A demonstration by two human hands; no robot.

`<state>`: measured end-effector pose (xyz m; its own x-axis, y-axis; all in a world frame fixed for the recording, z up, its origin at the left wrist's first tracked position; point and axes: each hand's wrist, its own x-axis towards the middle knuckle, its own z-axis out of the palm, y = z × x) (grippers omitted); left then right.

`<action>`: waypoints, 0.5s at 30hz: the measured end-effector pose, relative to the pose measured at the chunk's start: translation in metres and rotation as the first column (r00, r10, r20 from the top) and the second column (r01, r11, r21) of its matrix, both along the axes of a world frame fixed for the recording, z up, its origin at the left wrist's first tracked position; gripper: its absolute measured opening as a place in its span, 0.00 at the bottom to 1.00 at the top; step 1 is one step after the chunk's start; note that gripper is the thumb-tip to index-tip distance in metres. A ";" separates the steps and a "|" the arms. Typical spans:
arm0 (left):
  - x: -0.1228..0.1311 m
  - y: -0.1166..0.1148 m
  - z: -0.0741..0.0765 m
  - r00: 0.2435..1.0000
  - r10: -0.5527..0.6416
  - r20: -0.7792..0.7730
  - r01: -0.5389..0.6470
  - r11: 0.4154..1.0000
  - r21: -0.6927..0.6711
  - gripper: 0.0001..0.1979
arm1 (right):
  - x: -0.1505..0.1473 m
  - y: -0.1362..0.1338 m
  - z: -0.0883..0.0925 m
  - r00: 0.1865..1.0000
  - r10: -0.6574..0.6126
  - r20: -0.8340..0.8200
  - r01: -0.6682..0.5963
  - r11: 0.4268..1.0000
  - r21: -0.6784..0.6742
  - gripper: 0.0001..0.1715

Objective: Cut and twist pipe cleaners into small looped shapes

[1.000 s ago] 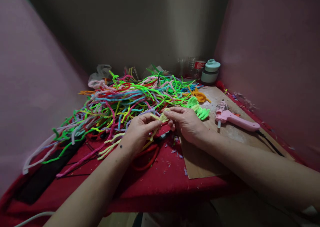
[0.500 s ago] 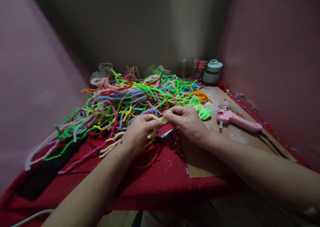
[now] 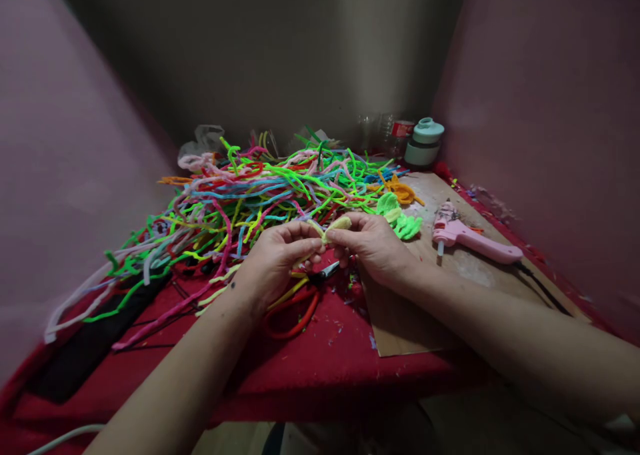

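Observation:
Between my two hands, a pale yellow pipe cleaner [image 3: 339, 225] is bent into a V with a loop on its right side. My left hand [image 3: 285, 251] pinches it from the left, thumb against forefinger. From the right, my right hand [image 3: 373, 245] grips the looped side in its fingertips. Just below the hands lies a pair of scissors [image 3: 327, 270], its blade showing and its red handle on the cloth. Beyond my fingers spreads a heap of colourful pipe cleaners [image 3: 280, 188]. Bright green bent pieces [image 3: 407, 226] sit right of my right hand.
A pink glue gun [image 3: 475, 239] rests on a brown board [image 3: 415, 328] at the right, its cord trailing off. Behind stand a mint-lidded cup [image 3: 424, 141] and a clear bottle with a red label [image 3: 401, 129]. A black pouch [image 3: 75, 355] lies at the left on the red cloth [image 3: 300, 375].
The yellow pipe cleaner now shows a clear V with a raised loop, where it was bunched between the fingers before. My hands have stayed nearly in place, with the fingers shifted slightly.

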<state>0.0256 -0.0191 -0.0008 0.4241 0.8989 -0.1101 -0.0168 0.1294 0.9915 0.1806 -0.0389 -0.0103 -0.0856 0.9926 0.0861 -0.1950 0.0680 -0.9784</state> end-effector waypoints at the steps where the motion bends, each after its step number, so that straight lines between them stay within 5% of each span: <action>1: 0.000 0.000 0.000 1.000 -0.002 -0.003 0.002 1.000 0.019 0.06 | 0.000 0.001 -0.001 1.000 0.002 -0.003 -0.002 1.000 -0.010 0.07; 12: 0.001 -0.001 -0.001 0.992 0.043 -0.120 -0.016 0.975 0.220 0.05 | 0.001 0.001 -0.004 0.990 0.132 0.058 -0.127 0.989 -0.077 0.09; 15: -0.002 -0.001 -0.004 0.950 0.105 -0.295 0.064 0.857 0.512 0.03 | 0.001 0.002 -0.005 0.990 0.137 -0.017 -0.138 0.980 -0.140 0.10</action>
<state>0.0235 -0.0200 -0.0045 0.4269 0.8701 0.2464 0.2960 -0.3919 0.8711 0.1817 -0.0371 -0.0153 -0.2223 0.9736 -0.0527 -0.1998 -0.0984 -0.9749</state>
